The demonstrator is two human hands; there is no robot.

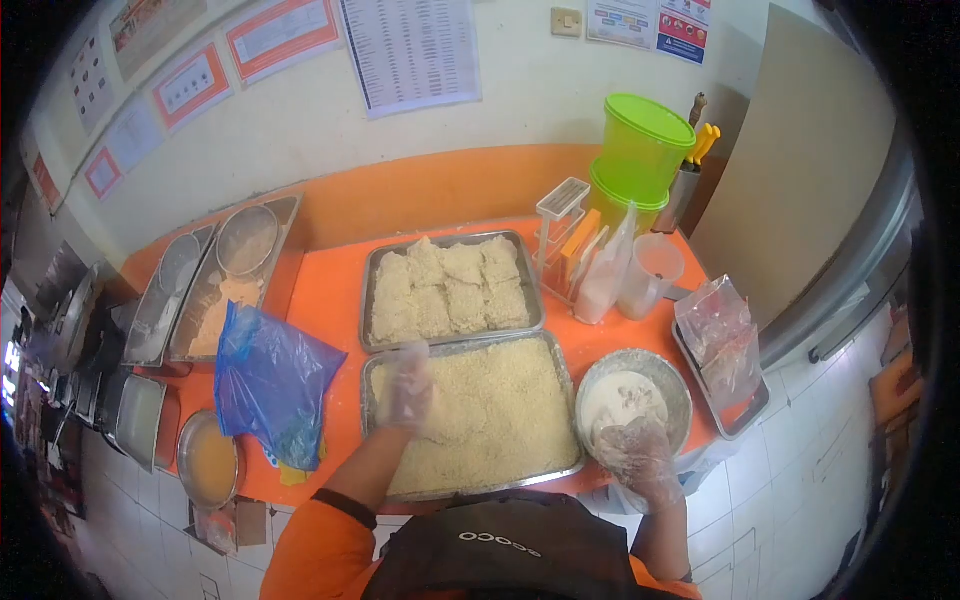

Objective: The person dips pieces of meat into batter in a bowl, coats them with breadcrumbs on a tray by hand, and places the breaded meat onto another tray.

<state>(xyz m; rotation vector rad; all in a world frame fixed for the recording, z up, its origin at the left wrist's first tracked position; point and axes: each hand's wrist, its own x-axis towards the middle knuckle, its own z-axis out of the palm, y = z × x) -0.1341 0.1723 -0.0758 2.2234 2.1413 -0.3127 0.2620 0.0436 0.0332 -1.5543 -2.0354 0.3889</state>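
Observation:
My left hand (408,388), in a clear glove and blurred by motion, is over the left part of a metal tray of pale crumbs (510,410). Whether it holds anything does not show. My right hand (640,458), gloved and coated with flour, reaches into the near side of a metal bowl (683,400) of white flour (625,392). Its fingertips are down at the flour, and what they hold, if anything, is hidden. Behind the crumb tray lies a second tray with several flat breaded pieces (465,307).
A blue plastic bag (275,375) and a bowl of yellow liquid (210,460) are at the left, before metal bins with sieves (247,240). Green-lidded tubs (645,145), a jug (652,270) and a wire rack (545,245) stand behind. Bagged meat (722,335) lies on a right tray.

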